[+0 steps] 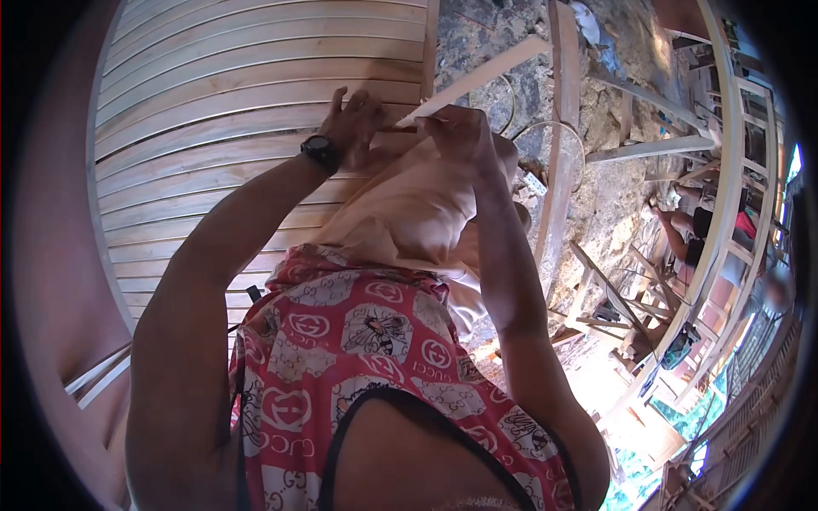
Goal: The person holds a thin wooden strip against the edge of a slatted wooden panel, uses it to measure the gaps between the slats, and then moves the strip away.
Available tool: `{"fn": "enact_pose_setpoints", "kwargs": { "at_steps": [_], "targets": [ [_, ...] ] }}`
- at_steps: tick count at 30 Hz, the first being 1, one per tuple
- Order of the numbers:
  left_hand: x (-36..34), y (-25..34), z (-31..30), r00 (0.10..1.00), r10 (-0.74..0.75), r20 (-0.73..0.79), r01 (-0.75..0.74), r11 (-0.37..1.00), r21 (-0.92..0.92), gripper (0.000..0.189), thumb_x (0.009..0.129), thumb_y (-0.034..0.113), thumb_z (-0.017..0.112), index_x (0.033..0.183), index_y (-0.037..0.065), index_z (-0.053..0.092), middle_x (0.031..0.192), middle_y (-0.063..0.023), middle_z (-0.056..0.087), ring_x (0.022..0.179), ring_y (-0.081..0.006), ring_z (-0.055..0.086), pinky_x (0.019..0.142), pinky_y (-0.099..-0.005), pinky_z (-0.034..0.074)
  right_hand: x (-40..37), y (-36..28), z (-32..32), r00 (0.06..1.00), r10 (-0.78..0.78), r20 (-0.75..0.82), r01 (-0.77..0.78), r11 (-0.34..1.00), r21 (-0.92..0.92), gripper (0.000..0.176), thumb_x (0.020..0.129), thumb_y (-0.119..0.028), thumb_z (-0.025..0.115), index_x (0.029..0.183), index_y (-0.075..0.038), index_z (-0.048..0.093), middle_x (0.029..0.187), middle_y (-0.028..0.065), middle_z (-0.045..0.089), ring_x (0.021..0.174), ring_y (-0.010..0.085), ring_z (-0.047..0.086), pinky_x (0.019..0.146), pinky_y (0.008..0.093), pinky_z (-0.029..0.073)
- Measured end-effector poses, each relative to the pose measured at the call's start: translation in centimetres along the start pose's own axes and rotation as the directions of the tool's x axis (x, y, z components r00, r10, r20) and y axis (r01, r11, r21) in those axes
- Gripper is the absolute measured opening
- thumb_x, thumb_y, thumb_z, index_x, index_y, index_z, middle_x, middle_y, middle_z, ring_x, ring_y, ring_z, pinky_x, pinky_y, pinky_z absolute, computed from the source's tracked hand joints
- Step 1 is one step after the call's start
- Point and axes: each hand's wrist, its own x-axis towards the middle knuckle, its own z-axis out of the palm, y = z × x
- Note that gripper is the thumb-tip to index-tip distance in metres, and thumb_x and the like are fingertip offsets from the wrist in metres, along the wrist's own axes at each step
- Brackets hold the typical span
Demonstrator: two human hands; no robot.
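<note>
My left hand (356, 128), with a black watch (320, 153) on the wrist, is at the slatted wooden surface (247, 111). Its visible fingers are spread; the thumb side is partly hidden. Just to its right, my right hand (460, 134) has its fingers pinched together at the lower end of a pale wooden strip (490, 75). This strip slants up and to the right, and its near end looks jagged. Something thin and brown shows between the two hands, too small to name. Below them are my light tan trousers (400, 192).
Rough, rocky ground (618, 200) lies to the right, crossed by a long wooden beam (562, 153) and timber braces (652, 151). A loop of thin cable (582, 140) hangs by the beam. Another person (682, 234) is among wooden frames at the far right.
</note>
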Motion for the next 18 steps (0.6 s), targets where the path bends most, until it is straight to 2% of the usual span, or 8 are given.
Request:
{"fn": "enact_pose_setpoints", "kwargs": {
  "at_steps": [1,3,4,6,9,12,16,18],
  "targets": [
    [0.0,-0.1,0.0,1.000,0.011,0.003,-0.011,1.000,-0.025,0.065,0.088,0.052,0.074,0.138,0.013,0.062,0.139,-0.0103,0.054,0.141,-0.0320,0.041,0.120,-0.0617,0.023,-0.5,0.0,-0.3,1.000,0.001,-0.004,-0.001,1.000,0.000,0.015,0.094,-0.012,0.078,0.106,-0.005,0.081,0.082,0.0051,0.078,0.075,0.0096,0.071,0.067,0.0269,0.055],
    [0.2,-0.3,0.3,1.000,0.028,0.003,-0.028,0.999,-0.046,0.066,0.086,0.050,0.077,0.138,0.011,0.062,0.138,-0.0105,0.053,0.141,-0.0319,0.041,0.120,-0.0617,0.024,-1.5,-0.2,-1.0,0.991,0.006,0.131,0.068,0.832,-0.551,0.038,0.108,-0.038,0.057,0.116,-0.004,0.071,0.105,0.0083,0.080,0.099,0.0166,0.074,0.102,0.0369,0.053],
    [0.4,-0.6,0.8,1.000,0.022,0.000,-0.022,0.999,-0.026,0.065,0.086,0.050,0.078,0.140,0.019,0.060,0.138,-0.0081,0.053,0.141,-0.0315,0.042,0.121,-0.0617,0.022,-1.6,-0.2,-0.7,0.991,0.005,0.131,0.069,0.831,-0.551,0.038,0.108,-0.038,0.057,0.116,-0.004,0.071,0.105,0.0083,0.080,0.099,0.0166,0.074,0.102,0.0369,0.053],
    [0.4,-1.0,1.8,1.000,0.017,-0.005,-0.017,1.000,-0.004,0.064,0.086,0.049,0.080,0.142,0.027,0.058,0.138,-0.0058,0.052,0.141,-0.0311,0.043,0.121,-0.0617,0.021,-1.5,-0.1,0.2,0.999,0.026,0.037,0.020,0.480,-0.877,0.021,0.105,-0.024,0.064,0.118,-0.009,0.070,0.103,0.0072,0.080,0.092,0.0154,0.076,0.093,0.0332,0.057],
    [0.3,-1.2,2.2,0.997,0.037,-0.073,-0.039,0.999,-0.025,0.062,0.089,0.050,0.077,0.143,0.026,0.058,0.137,-0.0065,0.052,0.140,-0.0309,0.043,0.121,-0.0614,0.022,-1.5,-0.7,0.4,0.970,-0.225,0.094,0.233,0.740,-0.631,0.017,0.098,-0.012,0.070,0.114,-0.010,0.074,0.097,0.0070,0.080,0.083,0.0172,0.077,0.082,0.0309,0.059],
    [0.3,-1.1,2.3,0.997,0.040,-0.071,-0.041,0.999,-0.003,0.062,0.091,0.051,0.075,0.143,0.022,0.058,0.136,-0.0074,0.052,0.141,-0.0314,0.043,0.120,-0.0614,0.023,-1.1,-2.3,1.4,0.985,-0.168,0.044,0.162,0.807,-0.568,0.015,0.094,-0.007,0.071,0.107,-0.008,0.078,0.091,0.0090,0.080,0.077,0.0201,0.077,0.075,0.0319,0.060],
    [0.4,-1.2,2.5,0.996,0.042,-0.077,-0.041,0.999,0.014,0.068,0.090,0.054,0.075,0.142,0.014,0.057,0.134,-0.0089,0.052,0.138,-0.0320,0.045,0.119,-0.0617,0.025,-1.1,-2.9,1.7,0.996,-0.084,-0.030,0.048,0.790,-0.611,0.012,0.091,-0.005,0.072,0.098,-0.007,0.081,0.090,0.0100,0.080,0.076,0.0205,0.077,0.071,0.0328,0.059],
    [0.4,-1.3,2.6,0.996,0.047,-0.073,-0.045,0.999,0.020,0.069,0.090,0.055,0.075,0.141,0.012,0.057,0.133,-0.0089,0.052,0.137,-0.0318,0.046,0.119,-0.0618,0.026,-1.0,-2.9,1.3,0.997,-0.071,0.024,0.069,0.724,-0.687,0.020,0.089,-0.003,0.076,0.109,-0.004,0.074,0.088,0.0110,0.079,0.074,0.0210,0.076,0.069,0.0337,0.059]
  ]
}}
